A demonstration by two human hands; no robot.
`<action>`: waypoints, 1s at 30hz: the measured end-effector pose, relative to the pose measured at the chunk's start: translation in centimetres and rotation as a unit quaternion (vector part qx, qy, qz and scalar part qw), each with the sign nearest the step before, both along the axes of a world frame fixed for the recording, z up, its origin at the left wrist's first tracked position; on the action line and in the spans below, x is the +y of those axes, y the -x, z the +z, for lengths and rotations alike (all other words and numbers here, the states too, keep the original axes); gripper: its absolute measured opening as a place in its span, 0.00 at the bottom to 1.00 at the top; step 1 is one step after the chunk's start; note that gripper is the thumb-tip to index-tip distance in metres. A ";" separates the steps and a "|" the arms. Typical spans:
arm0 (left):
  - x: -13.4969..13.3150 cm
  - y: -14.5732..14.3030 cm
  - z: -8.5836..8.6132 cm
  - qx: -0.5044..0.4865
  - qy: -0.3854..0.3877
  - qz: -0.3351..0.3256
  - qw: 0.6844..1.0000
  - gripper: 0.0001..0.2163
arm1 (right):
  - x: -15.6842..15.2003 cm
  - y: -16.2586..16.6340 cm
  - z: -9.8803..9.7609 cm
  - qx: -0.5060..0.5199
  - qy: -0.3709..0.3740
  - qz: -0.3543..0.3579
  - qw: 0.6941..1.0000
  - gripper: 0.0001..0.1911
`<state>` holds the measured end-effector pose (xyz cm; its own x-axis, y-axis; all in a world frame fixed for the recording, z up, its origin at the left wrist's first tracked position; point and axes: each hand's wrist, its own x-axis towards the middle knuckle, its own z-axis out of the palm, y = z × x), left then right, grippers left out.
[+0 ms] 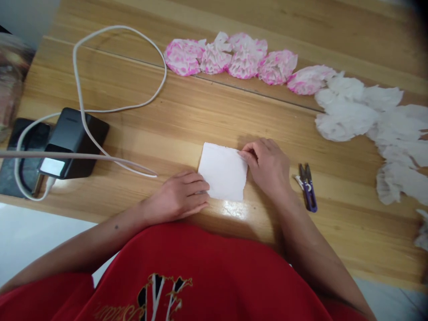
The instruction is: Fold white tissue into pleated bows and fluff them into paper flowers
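Far out to the left of the left hand we find a black charger box point(72, 142) resting on a dark flat slab point(20, 147), which could be a phone, though we cannot tell. A white cable point(80, 89) loops from the box away across the desk point(200, 111) and runs back toward the left hand, ending short of it.

The left hand point(180, 194) lies low on the desk with its fingers stretched out and their tips pressing on the lower left edge of the white paper square point(223, 171). It pins the sheet and does not grasp it. The square lies flat on the desk between the two hands, touching both.

The right hand point(267, 167) is curled at the square's upper right corner, with thumb and forefinger pinched on that edge.

We judge the sheet to be very light, soft and limp, like tissue, and its slightly ragged edges suggest that it tears easily. It would slide on the glossy wood unless pinned. We think it is best taken by a corner or an edge with a gentle pinch, while the other hand lies flat on it.

Just to the right of the right hand lie small purple snips point(308, 187), apart from it. Beyond both hands, at the far side of the desk, runs a row of pink paper flowers point(230, 55), and further right of the right hand a heap of white paper flowers point(368, 116) trails toward the edge of view.
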<state>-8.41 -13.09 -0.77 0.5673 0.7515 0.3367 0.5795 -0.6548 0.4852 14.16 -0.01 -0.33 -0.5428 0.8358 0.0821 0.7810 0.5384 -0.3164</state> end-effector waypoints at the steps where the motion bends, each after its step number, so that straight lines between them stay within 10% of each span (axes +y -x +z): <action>1: 0.0 0.0 0.0 0.001 0.002 0.000 1.000 0.02 | 0.1 0.0 -0.1 0.009 -0.006 -0.002 1.000 0.11; 30: 0.1 0.1 0.1 0.018 0.025 -0.011 0.999 0.05 | 0.4 2.6 -0.4 0.014 -0.037 0.082 0.996 0.15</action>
